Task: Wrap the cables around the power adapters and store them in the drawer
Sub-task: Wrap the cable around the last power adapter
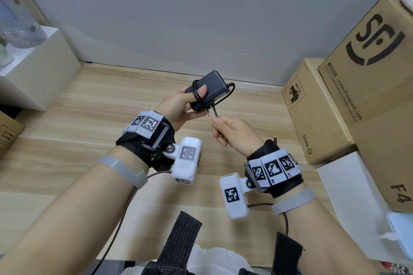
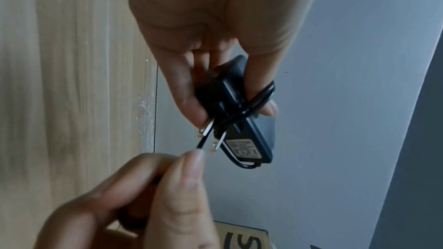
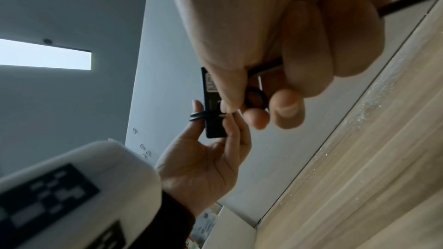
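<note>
My left hand [image 1: 178,102] holds a black power adapter [image 1: 211,87] in the air above the wooden table [image 1: 89,123], thumb pressed on its top. Its thin black cable [image 1: 228,94] loops twice around the adapter body and over my thumb. My right hand [image 1: 232,134] pinches the cable's free part just below the metal plug prongs [image 1: 207,113]. In the left wrist view the adapter [image 2: 242,126] shows its label, with the cable [image 2: 258,99] crossing it and the right fingers [image 2: 191,177] pinching the cable. The right wrist view shows the adapter [image 3: 212,113] edge-on. No drawer is in view.
Brown cardboard boxes [image 1: 317,114] and a larger one [image 1: 375,78] stand at the right. A white box [image 1: 38,69] sits at the left against the grey wall [image 1: 201,18]. A white flat sheet [image 1: 348,196] lies at the right front.
</note>
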The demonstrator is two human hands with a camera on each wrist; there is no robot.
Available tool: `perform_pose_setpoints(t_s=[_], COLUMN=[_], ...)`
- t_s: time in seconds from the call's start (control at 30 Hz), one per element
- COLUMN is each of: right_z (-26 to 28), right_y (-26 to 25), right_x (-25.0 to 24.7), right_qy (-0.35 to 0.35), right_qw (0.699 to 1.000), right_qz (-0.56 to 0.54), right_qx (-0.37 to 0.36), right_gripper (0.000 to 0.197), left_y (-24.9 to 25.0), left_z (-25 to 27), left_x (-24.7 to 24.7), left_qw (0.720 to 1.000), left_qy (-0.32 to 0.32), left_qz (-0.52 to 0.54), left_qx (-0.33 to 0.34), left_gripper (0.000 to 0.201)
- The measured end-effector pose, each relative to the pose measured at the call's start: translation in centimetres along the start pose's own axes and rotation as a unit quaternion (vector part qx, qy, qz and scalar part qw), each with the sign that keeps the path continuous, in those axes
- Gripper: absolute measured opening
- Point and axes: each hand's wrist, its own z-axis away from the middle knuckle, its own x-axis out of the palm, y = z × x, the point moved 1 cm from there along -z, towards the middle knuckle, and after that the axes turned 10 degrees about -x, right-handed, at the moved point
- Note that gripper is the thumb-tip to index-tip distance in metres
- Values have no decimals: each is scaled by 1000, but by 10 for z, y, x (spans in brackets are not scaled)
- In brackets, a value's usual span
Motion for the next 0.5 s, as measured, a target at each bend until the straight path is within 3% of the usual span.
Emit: perform_pose_setpoints(t_s=[0.13,0.27,0.37,0.5], right_z=[1,4,6,7], right_y=[-7,-21,-28,-30], right_x=[3,2,-4,-18], right_qy=[-21,-53,-52,30], right_qw=[999,991,986,988], right_qz=[47,118,157,141], right_qx=[-1,-21,-37,-48], right_gripper=[40,37,38,36], left_y=[-2,-7,-12,-18], left_z=[1,-3,-8,-9], left_x=[3,5,0,-8], left_qw=[999,989,960,901], left_qy=[36,82,112,149], left_qz=[-22,-117,-245,-395], left_qx=[-3,35,75,102], left_gripper=[4,17,26,31])
